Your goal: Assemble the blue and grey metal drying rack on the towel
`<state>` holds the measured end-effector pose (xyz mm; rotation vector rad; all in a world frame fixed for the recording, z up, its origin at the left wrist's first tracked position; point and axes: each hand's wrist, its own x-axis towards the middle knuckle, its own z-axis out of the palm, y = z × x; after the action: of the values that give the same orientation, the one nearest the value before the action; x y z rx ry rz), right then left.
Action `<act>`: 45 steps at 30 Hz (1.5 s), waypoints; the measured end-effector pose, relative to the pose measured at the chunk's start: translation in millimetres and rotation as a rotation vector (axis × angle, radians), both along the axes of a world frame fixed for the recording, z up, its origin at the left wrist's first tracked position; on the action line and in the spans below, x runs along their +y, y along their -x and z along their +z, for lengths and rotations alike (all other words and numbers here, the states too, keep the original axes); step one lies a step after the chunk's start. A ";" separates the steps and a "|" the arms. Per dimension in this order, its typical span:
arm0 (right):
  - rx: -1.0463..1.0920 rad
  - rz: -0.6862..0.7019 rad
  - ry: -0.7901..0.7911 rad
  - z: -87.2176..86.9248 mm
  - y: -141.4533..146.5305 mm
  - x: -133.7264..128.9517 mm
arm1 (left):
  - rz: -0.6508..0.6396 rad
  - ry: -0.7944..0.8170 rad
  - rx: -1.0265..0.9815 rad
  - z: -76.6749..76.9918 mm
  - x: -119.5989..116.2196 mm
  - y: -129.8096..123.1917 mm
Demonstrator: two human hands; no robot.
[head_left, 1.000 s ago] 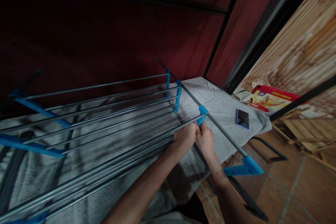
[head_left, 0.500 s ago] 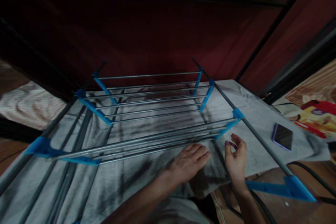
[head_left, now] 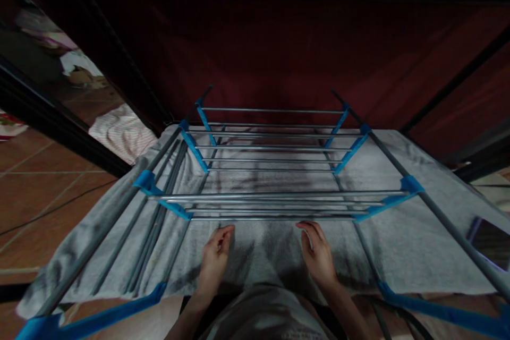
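A rack of grey metal tubes (head_left: pixel 279 196) with blue plastic joints (head_left: pixel 191 146) lies on a light grey cloth, its tiers of crossbars running left to right. My left hand (head_left: pixel 213 257) hovers just nearer to me than the closest tier, fingers loosely curved and the thumb close to them. Opposite it, my right hand (head_left: pixel 317 255) is half curled, with a gap between thumb and fingers. Nothing shows in either hand, and neither grips a tube. Several loose tubes (head_left: pixel 153 239) lie side by side on the cloth, left of my left hand.
The grey cloth (head_left: pixel 406 234) is spread over the tiled floor (head_left: pixel 59 191). Dark red panels (head_left: pixel 271 53) with black frames rise behind the rack. A phone (head_left: pixel 492 244) lies at right, beyond the side tube. A striped cloth (head_left: pixel 123 133) lies at left.
The view has swung left, so the rack sits more centrally. My left hand has drawn back from the near crossbars toward the left, and the hands are farther apart.
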<state>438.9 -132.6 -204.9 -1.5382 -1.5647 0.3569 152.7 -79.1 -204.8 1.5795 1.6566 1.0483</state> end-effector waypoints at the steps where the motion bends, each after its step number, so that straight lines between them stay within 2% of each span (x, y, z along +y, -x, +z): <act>1: -0.046 0.020 -0.029 3.6 3.5 3.3 | 0.066 0.005 -0.060 -3.6 3.0 4.4; 4: -0.242 0.065 -0.092 12.5 17.8 15.0 | 0.258 -0.018 -0.208 -17.4 12.9 20.4; 7: -0.462 0.120 -0.092 19.2 38.7 31.7 | 0.470 -0.112 -0.242 -26.7 21.8 42.9; 9: -0.570 0.150 -0.076 22.8 53.1 44.7 | 0.588 -0.181 -0.225 -26.7 28.1 58.6; 11: -0.639 0.152 -0.054 25.4 64.8 57.3 | 0.649 -0.248 -0.194 -23.1 36.4 71.4; 13: -0.678 0.152 -0.018 27.3 72.3 67.8 | 0.627 -0.304 -0.164 -19.1 47.3 79.7; 15: -0.691 0.161 0.024 28.7 75.7 75.2 | 0.537 -0.322 -0.152 -17.6 59.5 83.9; 17: -0.695 0.181 0.052 30.1 75.8 79.2 | 0.447 -0.308 -0.170 -19.8 70.5 85.5; 20: -0.690 0.192 0.061 31.7 73.4 80.4 | 0.397 -0.305 -0.200 -27.0 79.9 85.4; 25: -0.685 0.183 0.062 32.3 70.9 78.5 | 0.431 -0.346 -0.174 -31.1 80.5 80.1; 31: -0.704 0.216 0.139 32.0 68.5 77.9 | 0.463 -0.373 -0.172 -16.3 80.7 69.0; 37: -0.716 0.222 0.165 37.2 66.8 75.8 | 0.485 -0.320 -0.154 -3.8 78.2 62.8; 45: -0.712 0.214 0.195 46.0 66.3 76.2 | 0.508 -0.280 -0.159 -10.7 80.7 63.8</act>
<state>372.7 -56.4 -158.9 -1.7590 -2.3113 0.0705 88.8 1.6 -215.5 1.2131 1.9097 1.6803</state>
